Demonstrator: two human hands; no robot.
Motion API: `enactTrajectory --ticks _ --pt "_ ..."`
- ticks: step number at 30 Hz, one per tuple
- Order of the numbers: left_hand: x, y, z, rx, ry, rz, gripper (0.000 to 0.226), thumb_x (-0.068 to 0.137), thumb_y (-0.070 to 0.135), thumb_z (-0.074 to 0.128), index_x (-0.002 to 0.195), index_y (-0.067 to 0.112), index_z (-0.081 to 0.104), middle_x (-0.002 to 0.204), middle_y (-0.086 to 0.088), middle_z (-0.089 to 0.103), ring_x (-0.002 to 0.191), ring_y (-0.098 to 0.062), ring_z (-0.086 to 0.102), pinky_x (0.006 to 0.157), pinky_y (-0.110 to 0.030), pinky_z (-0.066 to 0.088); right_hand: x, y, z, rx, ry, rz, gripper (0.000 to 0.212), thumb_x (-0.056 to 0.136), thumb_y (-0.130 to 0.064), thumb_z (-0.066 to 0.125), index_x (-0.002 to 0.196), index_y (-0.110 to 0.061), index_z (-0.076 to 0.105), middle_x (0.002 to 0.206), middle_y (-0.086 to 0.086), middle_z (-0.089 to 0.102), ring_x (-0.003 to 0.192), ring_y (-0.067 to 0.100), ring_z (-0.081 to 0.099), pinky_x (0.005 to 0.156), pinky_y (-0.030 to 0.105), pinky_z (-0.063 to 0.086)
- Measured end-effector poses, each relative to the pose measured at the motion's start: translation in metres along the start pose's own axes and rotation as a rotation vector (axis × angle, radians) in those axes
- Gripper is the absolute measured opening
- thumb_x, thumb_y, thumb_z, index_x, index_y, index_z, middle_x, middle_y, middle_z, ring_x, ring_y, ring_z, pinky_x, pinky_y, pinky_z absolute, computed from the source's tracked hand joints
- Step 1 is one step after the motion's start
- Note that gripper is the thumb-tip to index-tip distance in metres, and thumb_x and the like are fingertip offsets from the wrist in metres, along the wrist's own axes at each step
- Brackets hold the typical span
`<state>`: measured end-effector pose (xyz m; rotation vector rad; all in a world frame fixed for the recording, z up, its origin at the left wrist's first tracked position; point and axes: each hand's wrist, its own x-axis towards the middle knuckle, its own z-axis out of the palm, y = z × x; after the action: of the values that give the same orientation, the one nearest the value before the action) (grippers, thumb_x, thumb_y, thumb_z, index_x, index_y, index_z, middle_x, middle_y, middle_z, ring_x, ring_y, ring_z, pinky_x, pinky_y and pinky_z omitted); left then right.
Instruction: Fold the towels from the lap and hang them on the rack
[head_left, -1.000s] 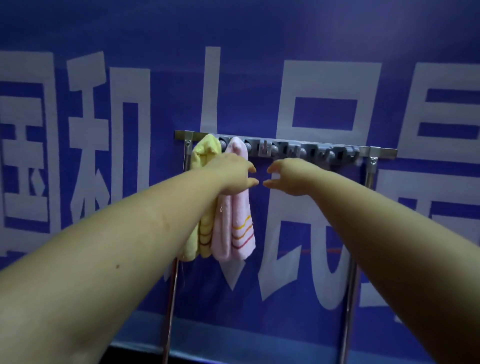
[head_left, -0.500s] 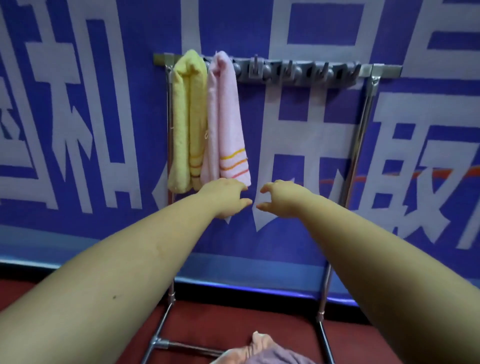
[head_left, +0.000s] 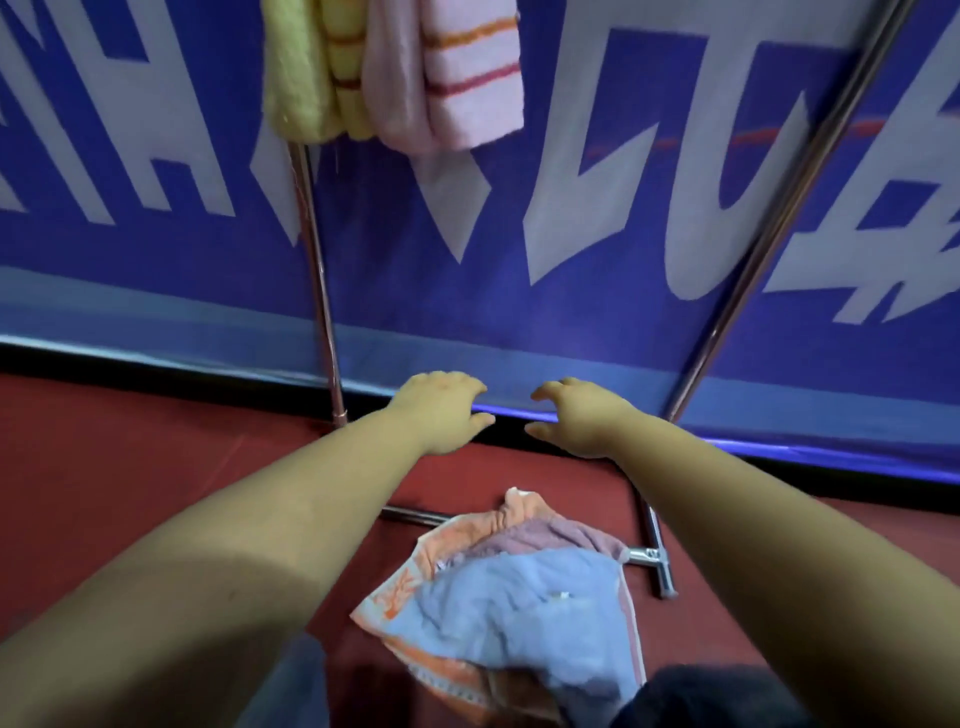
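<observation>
So right now your left hand (head_left: 441, 410) and right hand (head_left: 579, 418) are both stretched out in front of you, fingers loosely spread, holding nothing, close together but not touching. Down on your lap there's a rumpled pile of towels (head_left: 514, 597), blue one on top, orange and mauve underneath. Up top, the yellow towel (head_left: 306, 73) and pink towel (head_left: 457, 78) hang side by side at the rack's (head_left: 319, 270) left end.

The rack (head_left: 322, 291) top and both hung towels' (head_left: 415, 78) upper parts are cut off.
</observation>
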<state>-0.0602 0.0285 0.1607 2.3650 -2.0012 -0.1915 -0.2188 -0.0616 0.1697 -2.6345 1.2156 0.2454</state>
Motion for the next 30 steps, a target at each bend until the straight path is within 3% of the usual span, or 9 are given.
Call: enactTrajectory --ticks 8,19,23,25,30 --pt "0.012 -0.017 0.117 -0.114 -0.226 -0.051 0.051 0.092 0.046 0.043 0.137 0.021 0.041 0.144 -0.003 0.043 0.132 -0.024 0.041 0.11 -0.036 0.031 0.042 0.017 0.099 0.081 -0.172 -0.002 0.061 0.089 -0.046 0.056 0.14 -0.015 0.04 0.139 0.014 0.043 0.127 0.032 0.045 0.105 0.038 0.038" --pt "0.014 -0.028 0.24 -0.389 -0.479 -0.181 0.044 0.09 0.042 0.051 0.128 0.02 0.05 0.133 -0.003 0.054 0.119 -0.023 0.052 0.097 -0.031 0.043 0.061 0.014 0.223 0.138 -0.441 -0.001 0.06 0.087 -0.045 0.059 0.138 -0.018 0.043 0.137 0.013 0.048 0.127 0.03 0.044 0.102 0.033 0.037" --pt "0.01 -0.025 0.273 -0.388 -0.583 -0.231 0.048 0.089 0.039 0.054 0.131 0.018 0.045 0.131 -0.006 0.057 0.119 -0.026 0.053 0.099 -0.034 0.043 0.058 0.014 0.252 0.153 -0.44 0.036 0.062 0.084 -0.042 0.063 0.139 -0.023 0.042 0.132 0.011 0.049 0.122 0.031 0.047 0.099 0.036 0.042" --pt "0.008 -0.023 0.285 -0.391 -0.578 -0.252 0.041 0.089 0.035 0.055 0.126 0.018 0.048 0.125 -0.007 0.061 0.115 -0.027 0.056 0.097 -0.036 0.044 0.055 0.014 0.261 0.149 -0.382 0.05 0.056 0.084 -0.035 0.063 0.136 -0.022 0.046 0.129 0.009 0.048 0.119 0.029 0.049 0.096 0.034 0.044" --pt "0.003 -0.026 0.284 -0.407 -0.539 -0.228 0.032 0.094 0.034 0.047 0.116 0.011 0.052 0.118 -0.012 0.063 0.111 -0.03 0.057 0.088 -0.033 0.043 0.052 0.017 0.264 0.189 -0.344 0.059 0.021 0.085 -0.027 0.062 0.103 -0.016 0.061 0.113 0.008 0.057 0.106 0.028 0.055 0.083 0.03 0.043"
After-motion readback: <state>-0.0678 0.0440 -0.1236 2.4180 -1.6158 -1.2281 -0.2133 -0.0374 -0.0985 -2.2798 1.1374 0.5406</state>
